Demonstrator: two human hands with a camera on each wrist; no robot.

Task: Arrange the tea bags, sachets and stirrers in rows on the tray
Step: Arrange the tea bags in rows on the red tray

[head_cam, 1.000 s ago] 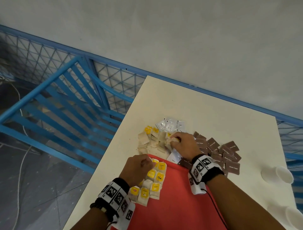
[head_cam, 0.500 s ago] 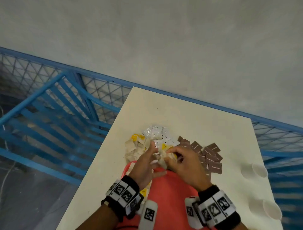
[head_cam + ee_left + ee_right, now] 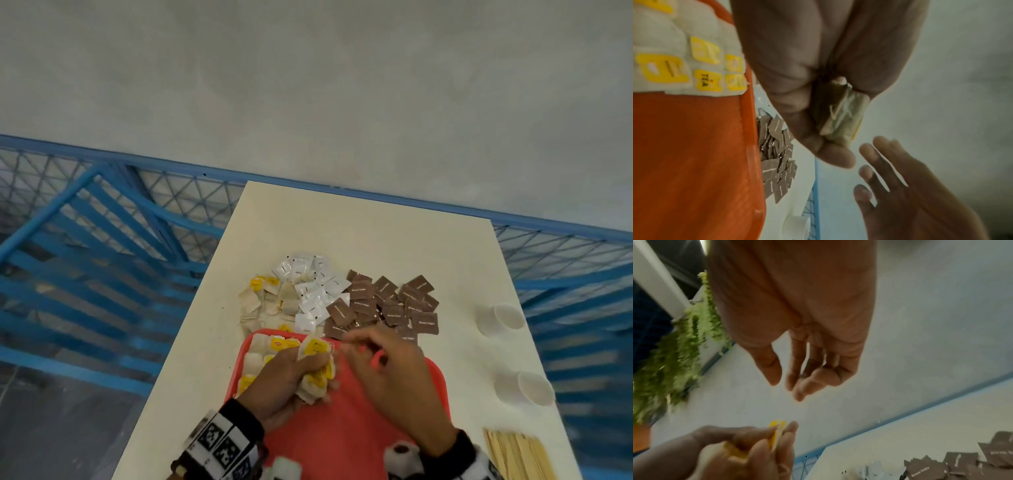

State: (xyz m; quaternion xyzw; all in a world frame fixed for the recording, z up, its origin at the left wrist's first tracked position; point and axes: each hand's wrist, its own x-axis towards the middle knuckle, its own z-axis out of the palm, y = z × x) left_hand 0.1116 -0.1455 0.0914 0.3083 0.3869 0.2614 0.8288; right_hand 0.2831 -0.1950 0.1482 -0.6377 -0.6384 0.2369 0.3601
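Both hands have pulled back from the table piles to over the tray; left hand (image 3: 291, 375) now clamps a bunch of soft paper tea bags with yellow tags (image 3: 317, 370), right hand (image 3: 387, 373) empty, fingers loosely apart.
Flat red plastic tray (image 3: 359, 438) holds rowed tea bags (image 3: 270, 346) at its far-left corner; glossy white sachets (image 3: 310, 291), brown paper sachets (image 3: 387, 305), two white cups (image 3: 501, 318), wooden stirrers (image 3: 517, 454) on the table.

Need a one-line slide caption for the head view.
Left hand grips a bunch of tea bags over the red tray; the empty right hand hovers beside it.
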